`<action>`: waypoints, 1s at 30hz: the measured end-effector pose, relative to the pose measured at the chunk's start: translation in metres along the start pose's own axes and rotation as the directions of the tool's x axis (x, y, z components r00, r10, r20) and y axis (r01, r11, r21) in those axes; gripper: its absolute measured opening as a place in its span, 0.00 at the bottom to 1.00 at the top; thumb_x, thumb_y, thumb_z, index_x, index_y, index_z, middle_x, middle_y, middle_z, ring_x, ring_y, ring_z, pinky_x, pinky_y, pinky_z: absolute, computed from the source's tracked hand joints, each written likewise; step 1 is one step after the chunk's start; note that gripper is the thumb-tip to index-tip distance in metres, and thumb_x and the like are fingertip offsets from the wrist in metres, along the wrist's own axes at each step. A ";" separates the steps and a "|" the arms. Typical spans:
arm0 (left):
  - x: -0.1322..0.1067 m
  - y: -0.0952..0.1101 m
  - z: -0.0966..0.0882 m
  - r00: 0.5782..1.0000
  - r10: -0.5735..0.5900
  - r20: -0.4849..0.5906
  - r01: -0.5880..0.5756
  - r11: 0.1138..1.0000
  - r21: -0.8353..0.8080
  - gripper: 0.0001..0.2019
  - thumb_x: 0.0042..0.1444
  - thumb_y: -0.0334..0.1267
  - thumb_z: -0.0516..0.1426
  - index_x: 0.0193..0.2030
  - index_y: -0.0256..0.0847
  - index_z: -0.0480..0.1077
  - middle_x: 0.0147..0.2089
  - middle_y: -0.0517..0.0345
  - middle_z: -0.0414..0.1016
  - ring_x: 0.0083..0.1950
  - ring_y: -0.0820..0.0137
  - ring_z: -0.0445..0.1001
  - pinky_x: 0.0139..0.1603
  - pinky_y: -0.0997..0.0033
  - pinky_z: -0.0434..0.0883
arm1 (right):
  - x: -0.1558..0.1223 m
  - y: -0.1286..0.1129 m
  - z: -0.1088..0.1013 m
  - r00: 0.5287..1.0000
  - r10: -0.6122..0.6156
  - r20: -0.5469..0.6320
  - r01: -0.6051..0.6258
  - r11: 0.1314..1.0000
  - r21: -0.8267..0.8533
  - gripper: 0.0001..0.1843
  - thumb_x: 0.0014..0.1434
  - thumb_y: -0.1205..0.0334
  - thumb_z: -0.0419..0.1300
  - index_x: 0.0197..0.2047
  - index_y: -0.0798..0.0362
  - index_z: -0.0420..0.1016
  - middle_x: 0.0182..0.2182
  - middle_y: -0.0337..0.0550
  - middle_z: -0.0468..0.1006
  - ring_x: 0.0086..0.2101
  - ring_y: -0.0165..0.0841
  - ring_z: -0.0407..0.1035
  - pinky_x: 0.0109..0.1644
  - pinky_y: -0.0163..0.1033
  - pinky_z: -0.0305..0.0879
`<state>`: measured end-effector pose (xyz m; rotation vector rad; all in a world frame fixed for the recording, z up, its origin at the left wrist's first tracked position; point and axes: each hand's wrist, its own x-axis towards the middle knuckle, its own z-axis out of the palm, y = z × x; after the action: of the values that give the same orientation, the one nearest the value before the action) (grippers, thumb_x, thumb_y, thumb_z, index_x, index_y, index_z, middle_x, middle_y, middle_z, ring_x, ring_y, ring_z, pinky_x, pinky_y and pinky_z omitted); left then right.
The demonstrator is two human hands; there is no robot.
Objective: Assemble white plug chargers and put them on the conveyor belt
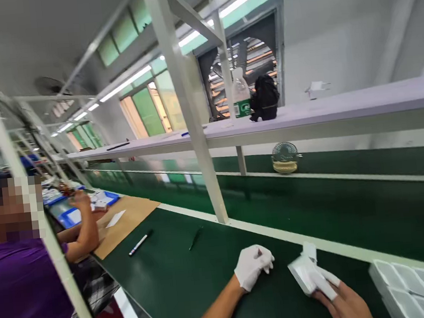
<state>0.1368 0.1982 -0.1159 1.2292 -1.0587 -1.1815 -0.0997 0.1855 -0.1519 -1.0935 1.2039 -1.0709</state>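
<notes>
My left hand (253, 266), in a white glove, rests curled on the green work surface (178, 277) with its fingers closed; nothing shows in it. My right hand (340, 299), bare at the palm with white finger covers, grips a small white boxy part (306, 272) just above the surface, a hand's width right of the left hand. A white moulded tray (419, 286) with square pockets lies at the lower right, close to the right hand.
A marker pen (139, 243) and a thin dark tool (195, 238) lie on the green surface. A person in purple (22, 292) works at the left beside brown cardboard (128, 222) and blue trays (107, 198). A white post (194, 125), bottle (241, 95) and black bag (264, 98) stand ahead.
</notes>
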 end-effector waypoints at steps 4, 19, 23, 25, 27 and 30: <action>0.000 0.008 0.007 0.998 0.009 0.060 -0.013 0.998 0.065 0.25 0.48 0.47 0.67 0.47 0.32 0.72 0.39 0.50 0.75 0.34 0.72 0.70 0.34 0.71 0.67 | 0.003 -0.005 0.008 0.986 0.098 0.133 -0.156 0.818 0.553 0.23 0.41 0.54 0.73 0.41 0.54 0.81 0.44 0.50 0.80 0.46 0.49 0.74 0.44 0.47 0.77; -0.005 0.005 0.033 0.966 0.123 0.227 -0.220 0.853 0.473 0.21 0.56 0.45 0.62 0.57 0.50 0.72 0.38 0.61 0.69 0.35 0.73 0.67 0.38 0.73 0.66 | -0.003 -0.024 0.012 0.895 0.076 0.440 -0.308 0.819 0.484 0.20 0.59 0.49 0.66 0.44 0.58 0.78 0.36 0.51 0.79 0.32 0.40 0.77 0.32 0.45 0.77; -0.005 0.004 0.035 0.957 0.141 0.252 -0.249 0.845 0.474 0.22 0.56 0.43 0.63 0.58 0.52 0.71 0.36 0.63 0.68 0.33 0.75 0.65 0.36 0.74 0.66 | -0.003 -0.026 0.013 0.881 0.085 0.465 -0.328 0.818 0.472 0.20 0.59 0.49 0.65 0.43 0.58 0.78 0.36 0.51 0.79 0.33 0.41 0.77 0.32 0.46 0.77; -0.005 0.003 0.035 0.956 0.156 0.248 -0.258 0.848 0.463 0.23 0.56 0.42 0.63 0.59 0.51 0.71 0.37 0.62 0.68 0.33 0.75 0.66 0.37 0.75 0.66 | -0.003 -0.027 0.013 0.879 0.093 0.467 -0.337 0.815 0.472 0.19 0.59 0.49 0.65 0.43 0.58 0.78 0.36 0.51 0.79 0.33 0.41 0.77 0.32 0.45 0.77; -0.005 0.002 0.035 0.953 0.169 0.252 -0.272 0.844 0.462 0.23 0.56 0.41 0.63 0.59 0.51 0.71 0.37 0.62 0.69 0.33 0.75 0.66 0.37 0.74 0.67 | -0.002 -0.027 0.013 0.878 0.098 0.469 -0.341 0.815 0.469 0.19 0.59 0.49 0.65 0.43 0.58 0.78 0.37 0.51 0.79 0.34 0.42 0.77 0.33 0.46 0.77; -0.005 0.001 0.035 0.949 0.175 0.261 -0.285 0.829 0.480 0.22 0.56 0.41 0.63 0.59 0.52 0.71 0.37 0.62 0.68 0.34 0.75 0.67 0.38 0.74 0.67 | -0.001 -0.028 0.013 0.879 0.106 0.465 -0.343 0.819 0.460 0.19 0.59 0.49 0.64 0.44 0.58 0.78 0.38 0.52 0.79 0.34 0.42 0.77 0.33 0.46 0.77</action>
<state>0.1020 0.1992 -0.1118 1.3449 -1.7126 -0.8707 -0.0880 0.1831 -0.1239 -0.6667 0.6087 -0.8445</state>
